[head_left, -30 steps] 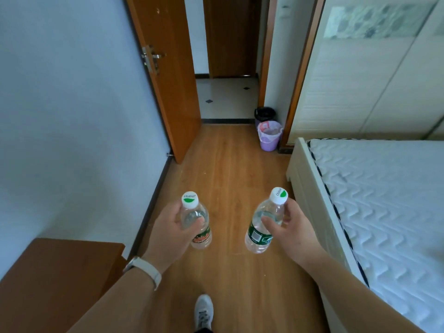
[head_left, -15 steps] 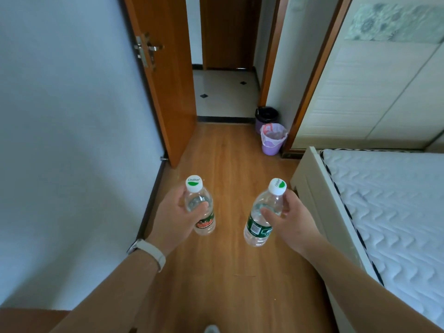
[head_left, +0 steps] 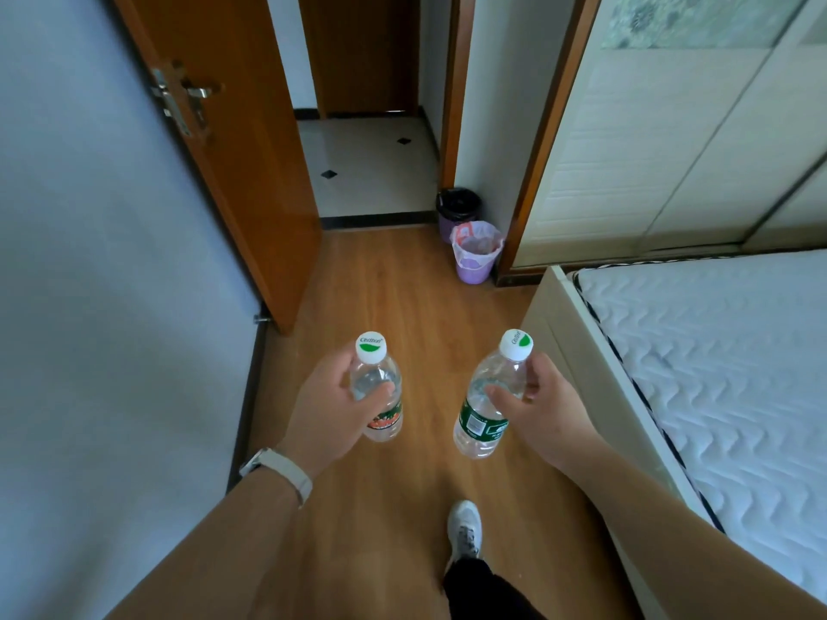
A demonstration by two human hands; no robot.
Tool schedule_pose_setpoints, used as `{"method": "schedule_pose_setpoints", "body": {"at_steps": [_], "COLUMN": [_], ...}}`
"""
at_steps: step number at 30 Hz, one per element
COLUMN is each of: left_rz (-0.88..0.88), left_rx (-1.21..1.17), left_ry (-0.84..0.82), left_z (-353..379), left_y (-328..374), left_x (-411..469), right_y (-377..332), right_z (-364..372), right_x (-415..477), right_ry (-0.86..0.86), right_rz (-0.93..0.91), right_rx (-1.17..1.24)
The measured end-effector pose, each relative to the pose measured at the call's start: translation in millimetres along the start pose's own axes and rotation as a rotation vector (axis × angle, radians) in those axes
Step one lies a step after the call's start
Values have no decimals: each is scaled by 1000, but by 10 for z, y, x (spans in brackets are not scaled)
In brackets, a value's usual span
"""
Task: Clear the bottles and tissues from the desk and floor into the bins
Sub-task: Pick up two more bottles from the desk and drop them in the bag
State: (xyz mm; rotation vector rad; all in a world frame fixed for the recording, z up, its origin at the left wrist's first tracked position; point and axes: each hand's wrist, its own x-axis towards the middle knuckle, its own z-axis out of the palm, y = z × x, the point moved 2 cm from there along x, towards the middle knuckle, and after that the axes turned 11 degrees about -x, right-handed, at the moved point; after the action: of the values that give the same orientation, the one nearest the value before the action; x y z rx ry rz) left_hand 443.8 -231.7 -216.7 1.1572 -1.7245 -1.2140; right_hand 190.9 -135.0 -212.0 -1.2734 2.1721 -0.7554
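Bottles upright | left hand (head_left: 329,409) grips one (red label) (head_left: 380,396) | right hand (head_left: 543,411) another (head_left: 488,404)

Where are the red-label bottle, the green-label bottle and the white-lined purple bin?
red-label bottle (head_left: 384,418): head view, on its red label.
green-label bottle (head_left: 479,425): head view, on its green label.
white-lined purple bin (head_left: 475,266): head view, on its purple front wall.

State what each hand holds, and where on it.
Left hand: red-labelled bottle, gripped round its upper body. Right hand: green-labelled bottle, gripped round its shoulder.
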Motion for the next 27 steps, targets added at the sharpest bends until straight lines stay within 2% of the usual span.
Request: {"method": "schedule_pose_setpoints", "body": {"at_steps": [11, 17, 27], "left_rz": [-84, -38, -26], "left_rx": [78, 82, 54], "left_ry": [24, 49, 27], "left_z": [501, 791, 927], "left_y": [189, 326, 320], "left_x": [1610, 2498, 3601], "right_y": [2, 34, 22], "right_z": [-119, -443, -547], "right_x": [1806, 2731, 3781], "right_ry": [-68, -57, -56], "right_rz": [18, -42, 0], "right_rx": [162, 145, 162]}}
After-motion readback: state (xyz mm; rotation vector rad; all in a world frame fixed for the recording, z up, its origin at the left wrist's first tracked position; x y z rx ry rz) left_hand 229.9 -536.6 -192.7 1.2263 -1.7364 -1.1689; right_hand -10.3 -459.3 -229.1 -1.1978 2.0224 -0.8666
